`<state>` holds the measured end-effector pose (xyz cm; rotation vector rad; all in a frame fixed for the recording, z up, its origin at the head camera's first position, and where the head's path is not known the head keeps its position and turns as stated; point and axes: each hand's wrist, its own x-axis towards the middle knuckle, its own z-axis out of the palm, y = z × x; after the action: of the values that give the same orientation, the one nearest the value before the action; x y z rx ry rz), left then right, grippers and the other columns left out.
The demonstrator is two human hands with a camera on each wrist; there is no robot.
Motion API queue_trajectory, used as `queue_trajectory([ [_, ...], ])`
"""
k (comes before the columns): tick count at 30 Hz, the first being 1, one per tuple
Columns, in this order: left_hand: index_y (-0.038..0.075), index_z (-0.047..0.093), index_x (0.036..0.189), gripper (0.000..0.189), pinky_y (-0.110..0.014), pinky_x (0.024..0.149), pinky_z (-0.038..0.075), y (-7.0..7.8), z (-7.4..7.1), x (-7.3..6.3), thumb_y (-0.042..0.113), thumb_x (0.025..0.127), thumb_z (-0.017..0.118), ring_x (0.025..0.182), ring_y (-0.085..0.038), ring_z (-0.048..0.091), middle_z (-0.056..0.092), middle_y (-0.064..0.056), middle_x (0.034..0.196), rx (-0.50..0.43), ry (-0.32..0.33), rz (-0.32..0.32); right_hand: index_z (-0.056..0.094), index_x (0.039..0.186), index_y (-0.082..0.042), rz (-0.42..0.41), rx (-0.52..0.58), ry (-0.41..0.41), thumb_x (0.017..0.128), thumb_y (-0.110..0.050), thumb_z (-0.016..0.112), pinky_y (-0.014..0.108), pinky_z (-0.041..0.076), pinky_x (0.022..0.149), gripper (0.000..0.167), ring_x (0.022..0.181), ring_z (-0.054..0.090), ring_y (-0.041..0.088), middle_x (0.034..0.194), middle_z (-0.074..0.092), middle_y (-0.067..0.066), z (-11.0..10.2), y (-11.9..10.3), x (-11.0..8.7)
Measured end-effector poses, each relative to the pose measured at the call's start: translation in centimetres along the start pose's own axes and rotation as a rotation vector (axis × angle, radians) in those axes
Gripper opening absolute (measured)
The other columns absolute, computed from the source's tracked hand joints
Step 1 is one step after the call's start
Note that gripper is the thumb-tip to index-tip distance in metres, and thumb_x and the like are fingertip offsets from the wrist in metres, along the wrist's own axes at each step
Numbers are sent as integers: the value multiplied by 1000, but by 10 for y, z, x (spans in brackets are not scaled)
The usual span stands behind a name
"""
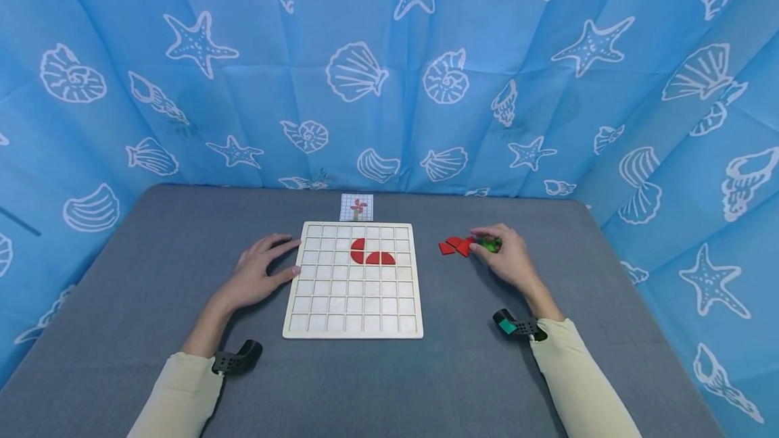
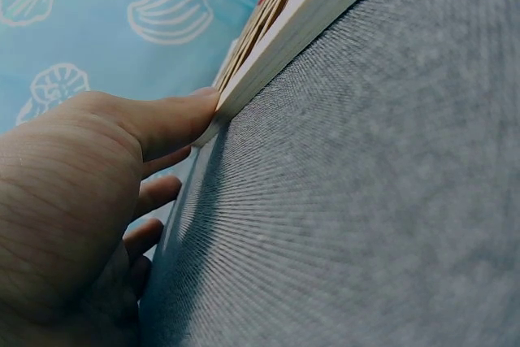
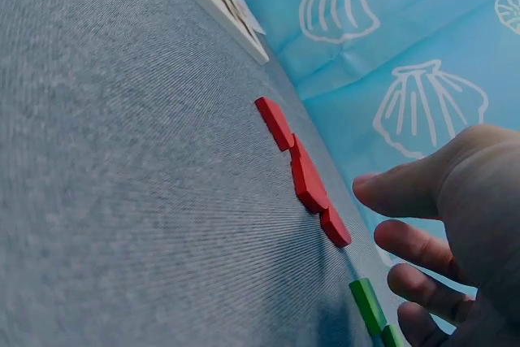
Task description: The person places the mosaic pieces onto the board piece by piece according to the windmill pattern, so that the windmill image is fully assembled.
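A white square grid board (image 1: pixel 328 288) lies on the grey table, with several red quarter-circle pieces (image 1: pixel 358 244) set in its upper cells. At the board's left edge my left hand (image 1: pixel 262 272) rests with thumb and fingers spread. The left wrist view has the thumb (image 2: pixel 175 119) touching the board's pale side (image 2: pixel 268 54). My right hand (image 1: pixel 508 255) hovers over a loose group of red pieces (image 1: pixel 447 248) and green pieces (image 1: pixel 490 245). In the right wrist view its fingers are loosely bent above the red pieces (image 3: pixel 309 176) and hold nothing; the hand partly hides the green ones (image 3: pixel 368 302).
A small card (image 1: pixel 356 207) printed with a grid and a red and green figure lies behind the board. A blue curtain (image 1: pixel 365 120) with white shells and starfish hangs along the table's back edge. Black wrist cameras (image 1: pixel 240 358) sit at both cuffs.
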<state>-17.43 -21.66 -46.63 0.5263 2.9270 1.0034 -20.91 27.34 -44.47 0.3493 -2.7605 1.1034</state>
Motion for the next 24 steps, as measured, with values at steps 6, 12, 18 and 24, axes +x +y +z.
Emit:
queue_trajectory([
  [6,8,52,149,60,-73,108,14,1,0,0,37,99,67,147,-47,22,40,-21,154,-2,1,0,69,127,1,-21,-53,-34,93,-3,72,59,33,96,34,116,44,42,129,60,23,4,3,0],
  [12,8,52,149,60,-73,108,14,1,-1,0,36,99,67,147,-48,22,40,-21,154,-5,1,1,67,129,2,-57,-61,-59,93,2,69,59,26,95,36,115,40,41,136,59,22,7,4,-1],
  [18,8,52,150,60,-73,108,14,1,-1,0,36,99,67,147,-48,22,40,-21,154,-7,0,4,69,127,1,-56,-63,-47,93,0,70,55,24,88,34,113,41,40,133,61,22,9,4,-2],
  [24,8,52,149,60,-73,108,14,1,0,-1,35,99,67,146,-48,22,40,-22,154,-8,2,7,70,126,0,-35,-105,-46,92,-6,74,53,24,85,35,110,43,39,123,63,22,8,4,-2],
])
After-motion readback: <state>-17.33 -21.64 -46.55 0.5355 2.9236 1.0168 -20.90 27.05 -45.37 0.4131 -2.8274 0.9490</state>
